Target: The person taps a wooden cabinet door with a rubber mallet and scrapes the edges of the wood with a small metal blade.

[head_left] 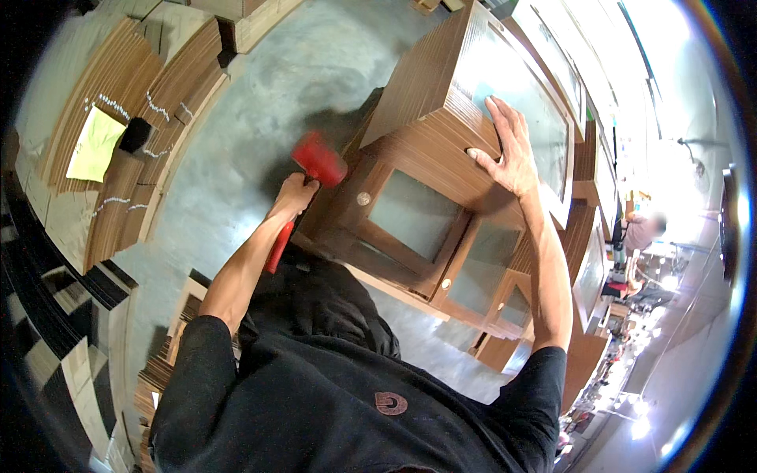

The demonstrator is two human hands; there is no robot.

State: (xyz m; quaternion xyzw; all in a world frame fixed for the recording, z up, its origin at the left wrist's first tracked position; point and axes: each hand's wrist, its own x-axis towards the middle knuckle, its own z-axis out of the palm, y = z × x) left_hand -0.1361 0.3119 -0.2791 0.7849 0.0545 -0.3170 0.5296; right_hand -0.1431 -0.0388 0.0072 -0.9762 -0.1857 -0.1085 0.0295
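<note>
My left hand (296, 195) is closed round the handle of a mallet (321, 160) with a red head, blurred by motion. The mallet is in the air at the left side of a brown wood-grain cabinet (441, 158); I cannot tell whether it touches. My right hand (514, 154) rests on the cabinet's upper edge, thumb and fingers spread, with nothing in it. Below that edge, the cabinet's front shows a framed frosted glass panel (414, 214) and a small round knob (363, 199).
Stacked brown boards (102, 126) with a yellow-green sheet (96, 143) on them stand at the left. Further wood-grain cabinets (585, 256) line the right side. People (640, 234) are at the far right. Grey floor (268, 87) lies between the boards and the cabinet.
</note>
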